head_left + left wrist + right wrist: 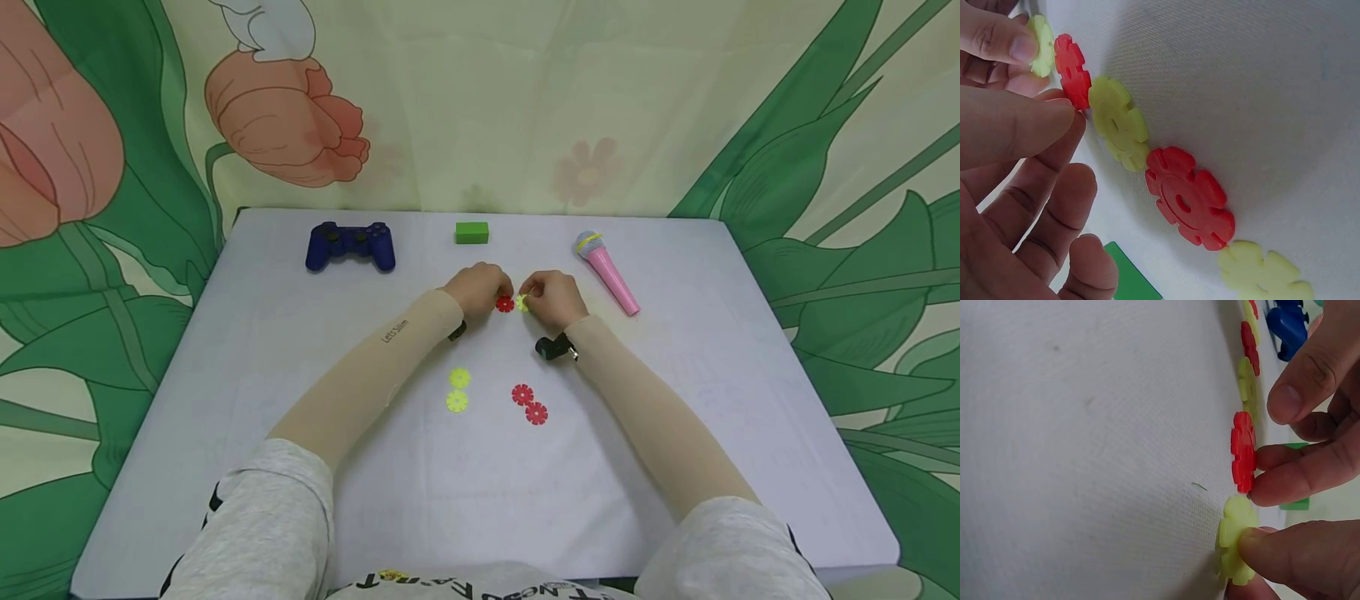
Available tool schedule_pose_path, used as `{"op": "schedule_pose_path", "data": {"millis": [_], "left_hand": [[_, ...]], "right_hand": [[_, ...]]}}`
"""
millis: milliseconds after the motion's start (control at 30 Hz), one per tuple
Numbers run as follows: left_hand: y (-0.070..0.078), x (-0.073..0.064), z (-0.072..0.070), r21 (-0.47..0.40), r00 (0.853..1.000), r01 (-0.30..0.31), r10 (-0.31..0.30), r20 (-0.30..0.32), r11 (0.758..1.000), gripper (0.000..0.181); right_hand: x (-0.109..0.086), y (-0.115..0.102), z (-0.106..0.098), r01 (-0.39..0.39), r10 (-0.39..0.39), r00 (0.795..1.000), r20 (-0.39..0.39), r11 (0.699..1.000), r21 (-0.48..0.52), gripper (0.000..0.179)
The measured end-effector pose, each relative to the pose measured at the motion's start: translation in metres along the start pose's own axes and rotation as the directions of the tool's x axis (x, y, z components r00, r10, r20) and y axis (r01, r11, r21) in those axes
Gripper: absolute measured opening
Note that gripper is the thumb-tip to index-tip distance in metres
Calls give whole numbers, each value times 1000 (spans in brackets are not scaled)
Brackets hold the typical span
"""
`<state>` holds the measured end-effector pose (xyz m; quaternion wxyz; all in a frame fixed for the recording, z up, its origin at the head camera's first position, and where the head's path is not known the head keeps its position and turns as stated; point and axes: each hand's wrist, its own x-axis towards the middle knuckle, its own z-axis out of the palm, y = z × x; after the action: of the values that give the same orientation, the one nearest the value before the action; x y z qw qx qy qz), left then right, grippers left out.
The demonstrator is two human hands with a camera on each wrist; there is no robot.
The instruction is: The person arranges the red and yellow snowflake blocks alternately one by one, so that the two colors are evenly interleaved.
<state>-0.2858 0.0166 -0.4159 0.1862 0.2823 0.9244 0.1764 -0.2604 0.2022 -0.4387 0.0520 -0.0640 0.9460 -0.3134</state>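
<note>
Grey sleeves [281,500] lay nearest the camera, the arms reaching across a white table [172,467]. The right hand [557,298] pinched a yellow-green disc [1232,524] between thumb and finger, probably because that grip left much of the notched rim free. Just beside it, the left hand [480,287] touched a red disc [1243,450] with its fingertips, thumb clear, presumably to steady it. Next in line on the table came a yellow disc [1116,119] and another red one [1204,215], colours alternating. Two yellow discs [460,378] and a red pair [522,394] lay between the forearms, likely for easy reach; a blue controller [350,242], green block [472,233] and pink microphone [611,271] sat farther out.
</note>
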Motion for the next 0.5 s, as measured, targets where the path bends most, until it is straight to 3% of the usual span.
{"op": "schedule_pose_path", "data": {"millis": [500], "left_hand": [[2, 1, 1, 4, 1000, -1, 1, -12, 1000, 32]], "right_hand": [[-2, 0, 2, -33, 32, 999, 12, 998, 46, 15]]}}
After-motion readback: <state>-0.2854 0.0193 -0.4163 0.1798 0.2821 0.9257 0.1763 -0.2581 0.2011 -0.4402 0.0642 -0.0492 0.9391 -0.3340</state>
